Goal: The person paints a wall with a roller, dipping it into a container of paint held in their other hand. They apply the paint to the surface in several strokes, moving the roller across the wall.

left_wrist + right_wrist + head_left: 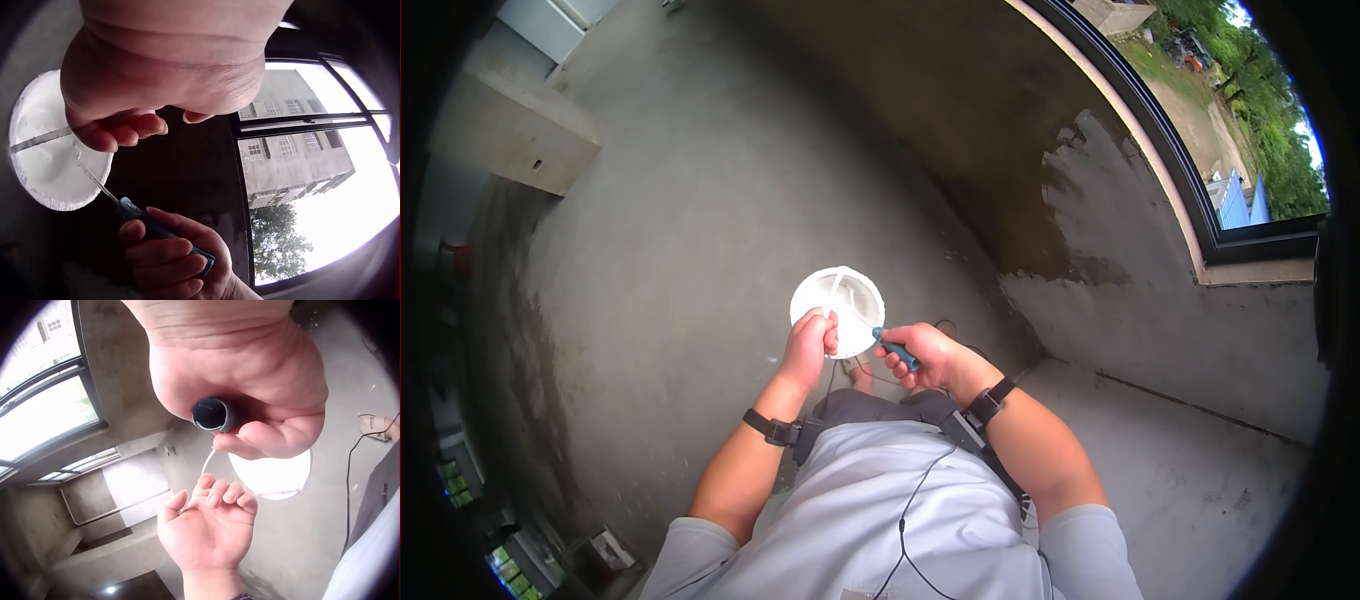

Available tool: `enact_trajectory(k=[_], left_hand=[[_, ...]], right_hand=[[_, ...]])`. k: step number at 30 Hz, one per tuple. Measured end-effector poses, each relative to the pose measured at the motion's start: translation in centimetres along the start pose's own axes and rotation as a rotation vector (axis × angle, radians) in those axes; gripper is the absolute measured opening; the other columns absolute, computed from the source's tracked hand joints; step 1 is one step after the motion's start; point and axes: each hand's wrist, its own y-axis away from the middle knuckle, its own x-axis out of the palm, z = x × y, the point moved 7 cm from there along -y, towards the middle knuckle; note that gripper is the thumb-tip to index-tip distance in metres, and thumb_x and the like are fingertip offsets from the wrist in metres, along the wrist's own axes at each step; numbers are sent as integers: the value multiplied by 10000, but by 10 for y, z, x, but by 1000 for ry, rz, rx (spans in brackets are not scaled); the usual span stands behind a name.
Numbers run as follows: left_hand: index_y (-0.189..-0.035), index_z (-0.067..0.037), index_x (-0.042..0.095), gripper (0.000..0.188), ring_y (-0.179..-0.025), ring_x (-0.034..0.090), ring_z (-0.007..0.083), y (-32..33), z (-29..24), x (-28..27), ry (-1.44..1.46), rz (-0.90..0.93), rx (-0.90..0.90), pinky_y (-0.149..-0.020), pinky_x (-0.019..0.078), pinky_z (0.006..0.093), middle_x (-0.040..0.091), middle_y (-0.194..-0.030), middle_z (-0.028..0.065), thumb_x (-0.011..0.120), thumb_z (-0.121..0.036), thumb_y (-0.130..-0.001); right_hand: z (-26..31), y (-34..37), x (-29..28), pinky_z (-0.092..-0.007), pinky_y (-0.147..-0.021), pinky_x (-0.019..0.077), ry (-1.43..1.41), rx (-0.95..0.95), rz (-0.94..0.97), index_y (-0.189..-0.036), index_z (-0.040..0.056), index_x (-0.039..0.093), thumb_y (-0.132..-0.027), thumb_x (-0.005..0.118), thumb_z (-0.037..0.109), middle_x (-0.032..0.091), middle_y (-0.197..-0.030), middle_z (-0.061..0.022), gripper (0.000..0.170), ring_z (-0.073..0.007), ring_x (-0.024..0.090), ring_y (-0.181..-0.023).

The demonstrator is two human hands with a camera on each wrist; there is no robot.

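My right hand (pixel 922 352) grips the teal handle (pixel 897 350) of a paint roller frame; the handle's hollow end (pixel 211 415) faces the right wrist camera. A thin, bent metal rod (pixel 97 178) runs from the handle toward my left hand (pixel 805 345), whose fingers curl at its far end. The rod's end is hidden by those fingers. Below both hands stands a round white bucket (pixel 800 300), its inside coated white. A flat, pale strip (pixel 40 140) crosses its opening from the rim toward my left hand in the left wrist view.
Bare concrete floor (pixel 680 230) surrounds the bucket. On the right rises a partly dark, damp-looking wall (pixel 960 120) with a black-framed window (pixel 1200 200). My sandalled foot (pixel 374 427) and a black cable (pixel 347 487) are close by. A concrete block-like ledge (pixel 530 130) juts out at upper left.
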Motion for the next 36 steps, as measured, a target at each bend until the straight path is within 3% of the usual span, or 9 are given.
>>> enact_trajectory(k=[10,13,15,18,26,28,36], left_hand=[[-794,-70,502,157,-595,419,117,-7,5,7,-48,63,3,-575,376,273,438,-643,-3,411,-166,-878],[-810,-69,505,164,-590,422,115,-8,6,7,-11,38,-29,-572,380,274,441,-644,-6,421,-185,-891],[-833,-68,509,177,-588,425,111,-11,9,1,44,-22,-31,-564,381,276,442,-643,-12,438,-212,-906],[-850,-72,514,189,-586,434,111,-14,6,4,51,-23,-55,-557,384,278,444,-642,-16,447,-235,-916],[-846,-81,549,177,-563,465,96,-16,3,11,54,-96,-100,-523,417,258,462,-614,-18,503,-250,-865],[-823,-102,546,171,-545,465,98,-22,6,3,8,-145,-98,-526,437,264,455,-606,-21,520,-269,-850],[-764,-144,478,165,-513,393,107,-46,15,-31,139,-196,-192,-495,372,277,382,-575,-36,522,-293,-820]], right_hand=[[-7,20,-18,-233,-407,308,80,7,-162,-846,67,568,-982,465,276,471,-593,51,270,-57,418,-472],[-4,27,-25,-257,-416,331,298,-60,-256,-859,38,599,-968,498,298,502,-601,19,299,-86,442,-475],[6,39,-27,-276,-442,382,731,-154,-349,-838,7,625,-944,548,327,547,-618,-21,346,-116,493,-505],[12,63,-23,-271,-497,437,988,-164,-434,-815,-5,644,-926,583,308,559,-613,-26,338,-117,531,-531],[8,117,-41,-280,-513,430,922,-325,-462,-776,6,613,-922,606,319,559,-621,-27,346,-122,511,-523],[6,136,-48,-268,-507,408,763,-396,-401,-810,14,617,-939,597,290,545,-615,-9,305,-105,490,-517],[12,230,-109,-262,-497,368,425,-690,-452,-818,30,598,-944,596,251,542,-620,0,254,-97,468,-515]])
